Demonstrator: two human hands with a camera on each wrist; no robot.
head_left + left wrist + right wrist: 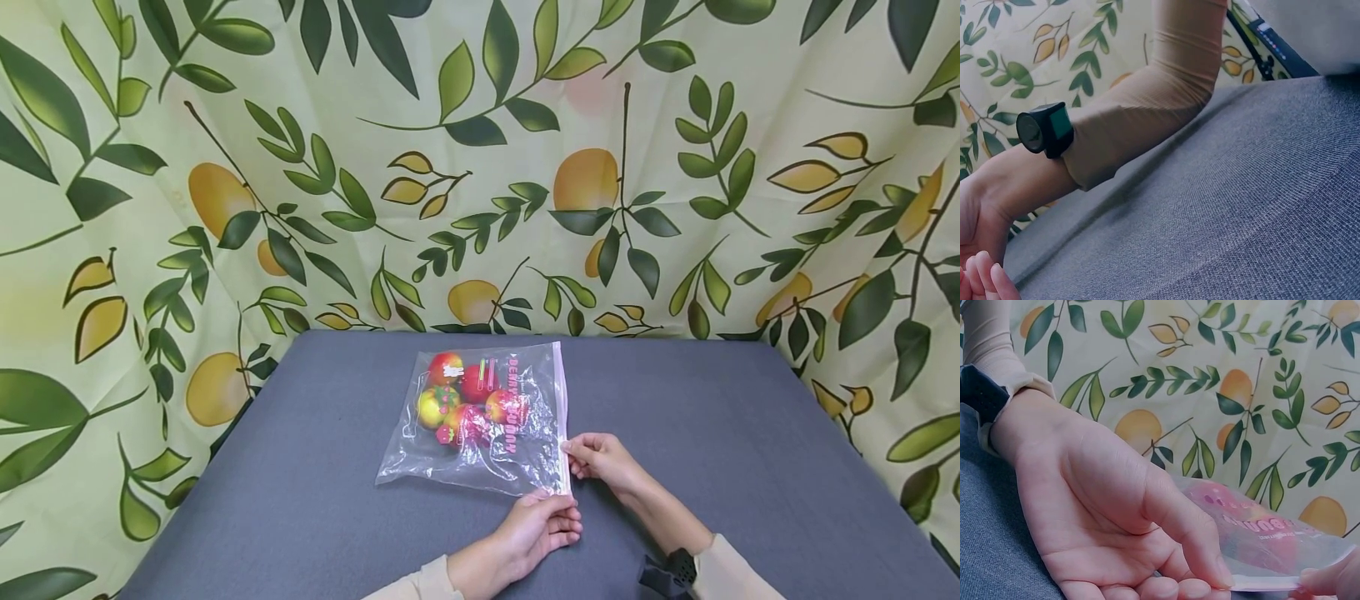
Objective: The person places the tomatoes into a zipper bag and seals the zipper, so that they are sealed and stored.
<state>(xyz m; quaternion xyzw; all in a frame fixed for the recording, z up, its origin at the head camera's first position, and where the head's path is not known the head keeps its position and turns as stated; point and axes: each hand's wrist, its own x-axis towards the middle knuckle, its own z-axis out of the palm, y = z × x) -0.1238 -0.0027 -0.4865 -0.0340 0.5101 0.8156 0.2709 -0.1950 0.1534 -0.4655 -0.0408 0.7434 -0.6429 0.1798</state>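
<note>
A clear zip bag (pixel 534 392) with pink lettering lies on the table in the head view, its pale zip strip (pixel 562 400) along the right side. Inside are several red and yellow fruits (pixel 438 407) that look like apples. My left hand (pixel 534 533) pinches the strip's near corner between thumb and fingers. Slightly farther up, my right hand (pixel 606 462) pinches the same strip. The right wrist view shows the left thumb and fingers on the strip (pixel 1266 584), with the right hand (pixel 1335 578) partly cut off. In the left wrist view the bag is out of sight.
A dark grey cloth covers the table (pixel 300 500). Behind and at both sides hangs a curtain (pixel 480 208) printed with leaves and fruit. A black camera (pixel 1044 131) is strapped to the right wrist.
</note>
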